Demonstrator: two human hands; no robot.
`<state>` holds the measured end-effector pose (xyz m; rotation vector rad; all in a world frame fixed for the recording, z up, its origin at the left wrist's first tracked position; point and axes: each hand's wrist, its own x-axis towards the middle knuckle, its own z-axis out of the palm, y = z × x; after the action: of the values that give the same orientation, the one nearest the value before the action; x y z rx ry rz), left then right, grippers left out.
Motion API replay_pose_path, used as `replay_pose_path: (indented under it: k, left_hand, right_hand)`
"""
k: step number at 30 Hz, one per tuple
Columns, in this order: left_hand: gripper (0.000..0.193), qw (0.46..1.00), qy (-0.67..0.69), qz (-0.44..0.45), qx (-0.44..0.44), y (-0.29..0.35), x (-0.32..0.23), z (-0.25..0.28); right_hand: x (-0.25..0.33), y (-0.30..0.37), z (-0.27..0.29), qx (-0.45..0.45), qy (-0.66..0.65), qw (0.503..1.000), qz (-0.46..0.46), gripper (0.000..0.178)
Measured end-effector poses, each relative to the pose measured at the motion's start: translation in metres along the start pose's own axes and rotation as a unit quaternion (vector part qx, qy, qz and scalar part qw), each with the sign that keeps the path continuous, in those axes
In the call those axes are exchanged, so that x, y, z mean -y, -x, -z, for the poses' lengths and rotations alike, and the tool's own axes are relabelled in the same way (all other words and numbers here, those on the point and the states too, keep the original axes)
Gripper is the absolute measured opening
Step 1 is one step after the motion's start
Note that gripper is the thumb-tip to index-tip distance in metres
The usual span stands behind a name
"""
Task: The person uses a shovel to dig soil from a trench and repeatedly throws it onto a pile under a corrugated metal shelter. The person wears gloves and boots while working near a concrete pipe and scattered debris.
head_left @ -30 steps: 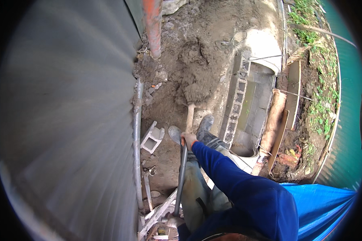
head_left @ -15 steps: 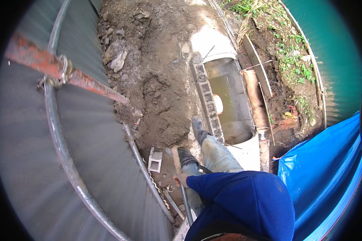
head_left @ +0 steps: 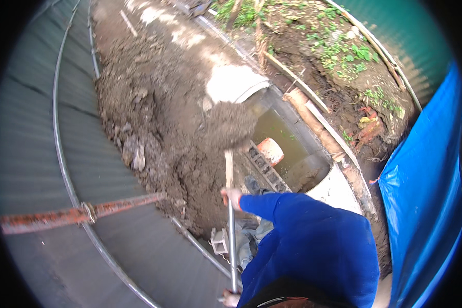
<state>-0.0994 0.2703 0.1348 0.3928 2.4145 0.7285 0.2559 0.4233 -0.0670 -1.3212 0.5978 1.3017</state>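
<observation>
I hold a shovel with both hands, its pale, wood-coloured upper shaft running into a grey lower shaft. My right hand, in a blue sleeve, is closed around the middle of the shaft. Down by the bottom edge, my left hand is closed at the handle end. A blurred heap of wet mud at the far end hides the blade. It overlaps the near side of a water-filled pit in the picture. A white and orange bucket sits in the pit beside a hollow-block wall.
Dug earth with stones spreads along the left. A grey corrugated wall with metal pipes and a rusty pole stands beside it. A hollow block lies near my feet. Boards edge the pit; a blue tarp hangs right.
The shovel has swung up and outward, and mud now shows at its far end. My right hand moved farther out, and my left hand came into view. The view turned left.
</observation>
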Motion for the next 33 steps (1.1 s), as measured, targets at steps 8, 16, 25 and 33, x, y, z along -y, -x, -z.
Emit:
replay_pose_path:
  k: [8,16,25,33]
  left_hand:
    - [0.017,0.842,0.118,-0.425,0.31,0.21,-0.214,-0.253]
    - [0.018,0.29,0.138,-0.803,0.502,0.46,-0.248,-0.422]
    - [0.014,0.157,-0.011,-0.844,0.513,0.454,-0.194,-0.472]
    - [0.041,0.168,-0.085,-0.811,0.553,0.432,-0.192,-0.455]
  right_hand:
    - [0.401,0.021,0.019,0.081,-0.253,0.919,0.291,0.018]
    - [0.533,0.047,0.148,0.119,-0.201,0.879,0.415,0.021]
    - [0.453,-0.067,0.226,0.11,-0.327,0.907,0.243,0.033]
    - [0.457,-0.076,0.254,0.087,-0.305,0.905,0.282,0.024]
